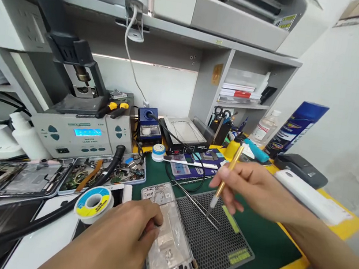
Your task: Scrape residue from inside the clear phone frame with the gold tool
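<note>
My left hand [125, 238] rests on an opened phone frame [168, 239], pressing it by its left edge against a black perforated mat [214, 242]. Its bare inner side faces up. My right hand [252, 189] holds a gold-handled screwdriver [225, 181] like a pen, tip pointing down just above the mat to the right of the phone. A pair of tweezers [196, 203] lies on the mat between phone and tool tip.
A solder spool [93, 202] and a black hose [54, 215] lie left of the phone. Behind are a rework station [79, 134], a parts tray [103, 175], a small heating plate [184, 133], bottles, a blue spray can [296, 126] and a white phone case [307, 195].
</note>
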Tool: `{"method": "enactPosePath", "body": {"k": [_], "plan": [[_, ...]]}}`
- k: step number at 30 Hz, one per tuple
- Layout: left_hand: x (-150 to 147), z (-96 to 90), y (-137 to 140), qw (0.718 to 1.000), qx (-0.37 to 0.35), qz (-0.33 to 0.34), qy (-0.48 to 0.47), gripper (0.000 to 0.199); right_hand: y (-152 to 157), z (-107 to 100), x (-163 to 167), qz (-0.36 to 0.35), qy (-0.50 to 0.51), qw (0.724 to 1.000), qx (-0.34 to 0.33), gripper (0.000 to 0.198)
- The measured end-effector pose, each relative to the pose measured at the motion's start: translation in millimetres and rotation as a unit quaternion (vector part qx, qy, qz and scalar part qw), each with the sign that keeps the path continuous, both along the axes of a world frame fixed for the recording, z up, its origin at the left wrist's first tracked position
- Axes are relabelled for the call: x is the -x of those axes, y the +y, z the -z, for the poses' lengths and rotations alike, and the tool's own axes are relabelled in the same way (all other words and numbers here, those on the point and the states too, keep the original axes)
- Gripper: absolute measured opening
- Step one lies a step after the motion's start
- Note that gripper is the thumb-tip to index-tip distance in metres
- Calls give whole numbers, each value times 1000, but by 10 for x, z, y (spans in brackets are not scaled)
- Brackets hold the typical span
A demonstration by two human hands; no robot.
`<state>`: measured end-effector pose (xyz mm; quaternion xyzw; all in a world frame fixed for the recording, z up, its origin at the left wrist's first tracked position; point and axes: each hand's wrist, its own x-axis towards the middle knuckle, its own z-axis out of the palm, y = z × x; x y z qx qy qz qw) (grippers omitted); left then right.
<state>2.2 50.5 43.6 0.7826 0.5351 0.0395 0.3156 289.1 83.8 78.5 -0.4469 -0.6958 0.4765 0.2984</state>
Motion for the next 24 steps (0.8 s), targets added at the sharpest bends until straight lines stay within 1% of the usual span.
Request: {"method": "enactPosePath", "body": {"k": [4,7,8,9,10,12,14,16,20,24], "plan": [[-11,-13,5,1000,-1,25,-7,17,-93,195,239,-53,-66,995,-58,33],[-21,5,-9,1000,4,18,-11,8,-142,311,243,-87,-112,984,-107,32],[-24,8,-18,1000,8,13,-11,5,-155,338,223,-90,-120,983,-110,31],[-27,10,-29,1000,12,9,-11,3,-168,361,202,-87,-120,984,-100,31],[-28,12,-41,1000,12,5,-13,2,-184,382,184,-78,-109,988,-74,34],[-27,19,-68,1000,4,-1,-26,4,-227,425,176,-59,-64,996,8,41],[-19,39,-94,999,-1,-5,-32,4,-282,475,210,-51,-24,996,75,45],[-8,70,-113,999,-3,-5,-35,4,-343,530,270,-57,-12,994,90,43],[4,116,-118,999,-11,4,-31,5,-439,612,381,-74,-17,994,82,36],[8,121,-92,999,-25,12,-32,6,-483,642,424,-91,-15,989,112,35]]}}
